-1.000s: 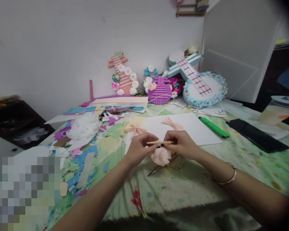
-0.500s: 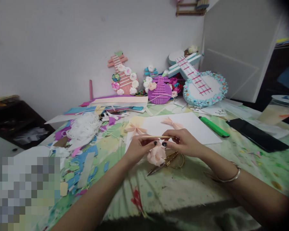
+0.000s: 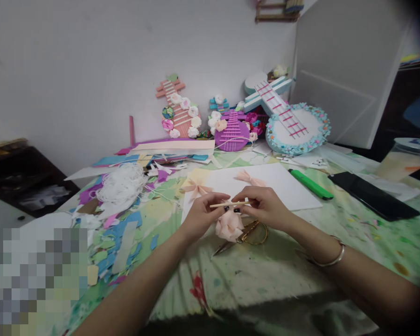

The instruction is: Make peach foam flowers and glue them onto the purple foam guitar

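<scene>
My left hand (image 3: 207, 213) and my right hand (image 3: 264, 205) meet over the table, thumbs and fingers pinched on a pale peach paper flower (image 3: 229, 227). The flower's layered petals hang below my thumbs. A thin wooden stick (image 3: 217, 205) lies level across the top of the flower, its right end among my right fingers. Just beneath the flower rest gold-handled scissors (image 3: 255, 233), partly covered by it. Beyond my hands, two tied bunches of peach paper, a left one (image 3: 198, 187) and a right one (image 3: 248, 177), lie on or beside a white sheet (image 3: 287, 186).
A green cutter (image 3: 311, 184) and a black phone (image 3: 374, 195) lie at the right. White string (image 3: 122, 186) and coloured paper scraps (image 3: 129, 242) cover the left. Decorated toy instruments, including a purple one (image 3: 232, 133) and a light-blue one (image 3: 297, 130), lean against the wall.
The stick has shifted slightly lower and its left end now shows clear of my left fingers. The flower has turned a little in my hands.
</scene>
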A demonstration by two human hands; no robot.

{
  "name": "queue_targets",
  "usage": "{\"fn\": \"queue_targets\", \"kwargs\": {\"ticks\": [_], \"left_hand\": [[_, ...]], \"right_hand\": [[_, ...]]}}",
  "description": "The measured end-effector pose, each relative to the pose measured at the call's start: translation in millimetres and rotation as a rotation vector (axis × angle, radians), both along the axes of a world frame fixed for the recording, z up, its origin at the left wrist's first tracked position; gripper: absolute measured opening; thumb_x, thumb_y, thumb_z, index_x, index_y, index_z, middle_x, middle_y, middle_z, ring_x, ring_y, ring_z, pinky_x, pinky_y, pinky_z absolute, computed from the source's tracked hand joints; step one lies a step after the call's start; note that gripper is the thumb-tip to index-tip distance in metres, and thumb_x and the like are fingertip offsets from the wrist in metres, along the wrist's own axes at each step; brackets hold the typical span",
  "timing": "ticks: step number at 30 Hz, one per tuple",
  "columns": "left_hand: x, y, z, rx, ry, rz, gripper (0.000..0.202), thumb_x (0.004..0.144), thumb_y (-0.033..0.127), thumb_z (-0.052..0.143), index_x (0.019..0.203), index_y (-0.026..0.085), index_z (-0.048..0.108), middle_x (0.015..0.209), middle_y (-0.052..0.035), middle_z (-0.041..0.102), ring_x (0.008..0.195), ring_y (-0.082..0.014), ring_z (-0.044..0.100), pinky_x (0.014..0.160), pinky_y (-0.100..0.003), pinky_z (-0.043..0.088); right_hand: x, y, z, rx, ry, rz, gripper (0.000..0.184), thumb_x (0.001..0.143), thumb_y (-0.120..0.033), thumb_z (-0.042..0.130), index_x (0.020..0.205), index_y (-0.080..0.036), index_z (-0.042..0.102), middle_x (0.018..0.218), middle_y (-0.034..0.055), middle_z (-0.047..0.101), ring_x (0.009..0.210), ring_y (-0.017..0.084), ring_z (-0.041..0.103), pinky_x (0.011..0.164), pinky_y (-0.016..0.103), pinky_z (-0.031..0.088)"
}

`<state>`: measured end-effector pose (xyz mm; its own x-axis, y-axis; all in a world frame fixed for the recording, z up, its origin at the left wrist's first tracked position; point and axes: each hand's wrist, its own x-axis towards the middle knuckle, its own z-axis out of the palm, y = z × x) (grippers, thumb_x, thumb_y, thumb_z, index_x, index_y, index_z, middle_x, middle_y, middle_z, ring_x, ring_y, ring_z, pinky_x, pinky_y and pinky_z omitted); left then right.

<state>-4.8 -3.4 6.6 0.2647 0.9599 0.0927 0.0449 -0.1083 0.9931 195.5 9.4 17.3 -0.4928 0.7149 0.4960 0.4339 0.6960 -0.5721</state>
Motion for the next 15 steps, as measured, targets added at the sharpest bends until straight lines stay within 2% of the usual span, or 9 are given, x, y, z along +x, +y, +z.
{"fn": "queue_targets", "kwargs": {"ticks": [4,8,15], "left_hand": [[4.3,-1.4,-0.7,0.018,-0.069,-0.066,0.03,0.068,0.026,0.074,0.094,0.013,0.066,0.082,-0.0049,0.065,0.075,-0.0134,0.059,0.069,-0.024,0.045],[6.6,0.1,-4.3,0.045,-0.136,-0.102,0.03,0.068,0.028,0.074,0.092,0.012,0.065,0.08,-0.0055,0.066,0.073,-0.0133,0.059,0.068,-0.024,0.045],[6.7,0.8,-6.8,0.059,-0.054,-0.143,0.028,0.069,0.029,0.073,0.089,0.01,0.066,0.081,-0.0074,0.067,0.074,-0.0149,0.06,0.068,-0.026,0.045]], "right_hand": [[-3.8,-2.9,-3.0,0.025,0.004,0.01,0.014,0.074,-0.014,0.06,0.086,-0.016,0.068,0.072,0.001,0.065,0.055,0.007,0.047,0.051,0.018,0.033],[-3.7,-3.5,-6.3,0.089,0.002,0.044,0.015,0.076,-0.014,0.059,0.088,-0.016,0.066,0.075,0.0017,0.066,0.057,0.008,0.051,0.053,0.019,0.036],[-2.9,-3.4,-9.9,0.245,-0.024,0.065,0.013,0.08,-0.014,0.055,0.089,-0.017,0.064,0.075,0.0024,0.065,0.063,0.009,0.055,0.056,0.019,0.039]]}}
